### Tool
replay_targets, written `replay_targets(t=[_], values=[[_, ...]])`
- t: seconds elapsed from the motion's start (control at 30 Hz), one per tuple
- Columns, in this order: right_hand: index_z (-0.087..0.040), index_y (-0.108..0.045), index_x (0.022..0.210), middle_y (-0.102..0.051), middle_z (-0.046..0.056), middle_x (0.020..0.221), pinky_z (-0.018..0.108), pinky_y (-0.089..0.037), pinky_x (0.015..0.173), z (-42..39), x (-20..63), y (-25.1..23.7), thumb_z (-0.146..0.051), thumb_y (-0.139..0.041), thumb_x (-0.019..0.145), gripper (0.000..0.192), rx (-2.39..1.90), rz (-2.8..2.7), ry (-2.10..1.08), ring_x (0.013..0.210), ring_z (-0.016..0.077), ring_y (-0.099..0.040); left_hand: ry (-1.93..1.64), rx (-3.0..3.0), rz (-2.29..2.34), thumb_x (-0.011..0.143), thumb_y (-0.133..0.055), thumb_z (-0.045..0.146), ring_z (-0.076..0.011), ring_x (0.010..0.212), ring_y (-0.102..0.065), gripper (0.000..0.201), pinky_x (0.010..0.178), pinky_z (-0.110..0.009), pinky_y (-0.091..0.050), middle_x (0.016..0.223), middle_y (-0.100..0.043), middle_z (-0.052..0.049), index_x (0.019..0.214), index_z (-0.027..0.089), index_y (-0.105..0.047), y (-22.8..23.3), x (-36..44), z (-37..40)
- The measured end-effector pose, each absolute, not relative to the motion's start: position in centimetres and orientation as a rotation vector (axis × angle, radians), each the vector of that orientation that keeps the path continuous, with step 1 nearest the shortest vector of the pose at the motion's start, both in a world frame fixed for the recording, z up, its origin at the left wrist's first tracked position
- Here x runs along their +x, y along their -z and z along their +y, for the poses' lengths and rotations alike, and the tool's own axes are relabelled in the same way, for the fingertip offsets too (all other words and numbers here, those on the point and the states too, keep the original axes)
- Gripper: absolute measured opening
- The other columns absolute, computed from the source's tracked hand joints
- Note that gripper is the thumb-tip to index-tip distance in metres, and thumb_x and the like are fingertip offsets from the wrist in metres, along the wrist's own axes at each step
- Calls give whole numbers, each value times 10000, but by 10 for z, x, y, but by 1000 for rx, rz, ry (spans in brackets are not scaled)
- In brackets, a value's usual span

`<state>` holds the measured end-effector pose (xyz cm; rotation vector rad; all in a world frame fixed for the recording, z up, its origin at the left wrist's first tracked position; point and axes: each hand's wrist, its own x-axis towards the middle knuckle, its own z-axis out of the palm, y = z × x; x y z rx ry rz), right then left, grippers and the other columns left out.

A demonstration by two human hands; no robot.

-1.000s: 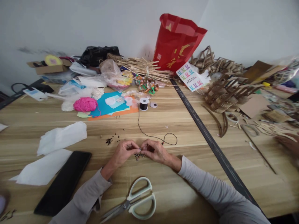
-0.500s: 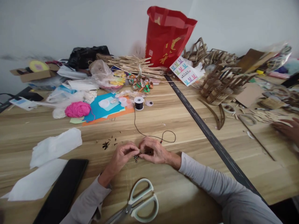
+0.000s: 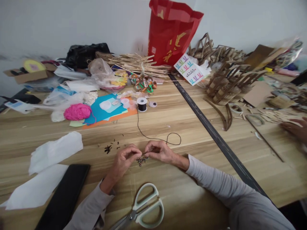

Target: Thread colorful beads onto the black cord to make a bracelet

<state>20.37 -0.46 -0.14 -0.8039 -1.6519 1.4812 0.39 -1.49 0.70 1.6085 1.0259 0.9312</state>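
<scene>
Both hands, left hand and right hand, pinch a small cluster of dark beads on black cord. One pair of scissors lies just below the beads.

1. Left hand and right hand pinched together over a small cluster of dark beads on the light wooden table.
2. Thin black cord looping from the right hand back to a black thread spool.
3. White-handled scissors lying nearer, flat black phone off left.
</scene>
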Motion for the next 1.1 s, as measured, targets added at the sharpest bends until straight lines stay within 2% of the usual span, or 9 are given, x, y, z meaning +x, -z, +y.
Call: replay_targets(t=[0.17, 0.57, 0.83, 0.93, 1.1], values=[[-113, -594, 833, -637, 32, 702, 236, -505, 633, -2, 205, -1, -440, -700, 768, 350, -728, -1569, -1671, 635, 109, -609, -947, 1627, 1017, 784, -647, 215, -154, 683, -550, 93, 648, -249, -420, 701, -597, -23, 716, 156, -671, -5, 4, -14], [-101, -637, 934, -689, 72, 826, 236, -501, 670, -2, 208, -13, -361, -659, 816, 286, -729, -1798, -1629, 741, 128, -641, -991, 1664, 1044, 783, -648, 205, -159, 695, -581, 92, 660, -245, -436, 710, -632, -22, 704, 168, -678, -10, 5, -16], [-102, -663, 917, -674, 49, 782, 226, -468, 654, 7, 216, -13, -405, -678, 782, 331, -779, -1828, -1699, 674, 111, -599, -1053, 1715, 1050, 794, -652, 191, -153, 703, -578, 82, 670, -241, -440, 728, -634, -19, 717, 164, -660, -9, 8, -20], [-106, -668, 895, -673, 48, 792, 220, -461, 663, 7, 218, -14, -378, -670, 790, 291, -793, -1874, -1665, 689, 114, -598, -1076, 1739, 1018, 805, -646, 188, -157, 713, -583, 83, 675, -251, -441, 736, -640, -24, 727, 164, -661, -7, 10, -21], [-107, -653, 870, -629, 19, 716, 186, -409, 585, 6, 223, -22, -279, -625, 827, 180, -871, -1993, -1552, 620, 90, -535, -1091, 1754, 981, 809, -644, 201, -161, 730, -600, 67, 683, -252, -455, 750, -650, -29, 762, 166, -678, -2, 11, -21]])
